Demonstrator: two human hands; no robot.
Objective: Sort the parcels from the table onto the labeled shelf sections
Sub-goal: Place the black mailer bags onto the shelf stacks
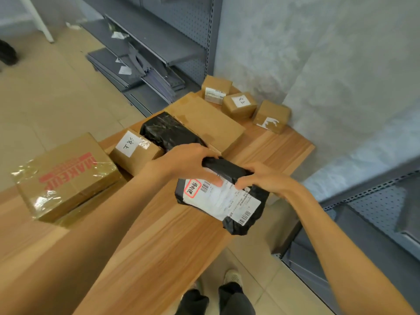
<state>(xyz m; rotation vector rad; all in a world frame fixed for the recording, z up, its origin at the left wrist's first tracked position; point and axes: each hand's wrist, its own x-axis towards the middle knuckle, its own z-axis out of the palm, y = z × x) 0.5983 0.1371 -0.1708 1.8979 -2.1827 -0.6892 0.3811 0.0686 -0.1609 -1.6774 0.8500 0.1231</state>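
In the centre of the frame both hands hold a black bag (221, 196) with a white label (229, 198) facing up. The left hand (188, 162) grips its upper left edge, with the thumb pressed on the label and the other fingers curled around the top. The right hand (261, 178) pinches the upper right edge, its fingers clamped on the plastic. The bag is at the right edge of the table (159, 235), and its lower part hangs past that edge. I cannot tell if it is lifted or resting on the wood.

I judge that the step in hand is to read the label and choose the section. To do it well, keep the label flat and turned to the eyes, and keep the thumb away from the printed text. The bag looks soft, so it is better to support it from below when it is carried.

Other parcels wait on the table: a red-printed box (66, 178) at the left, a labeled box (134, 148) and a black parcel (168, 130) above the hands, a flat carton (209, 123) behind, and three small boxes (238, 104) at the far end. Grey shelves (159, 42) are in the upper left, and another shelf (375, 212) is at the right.
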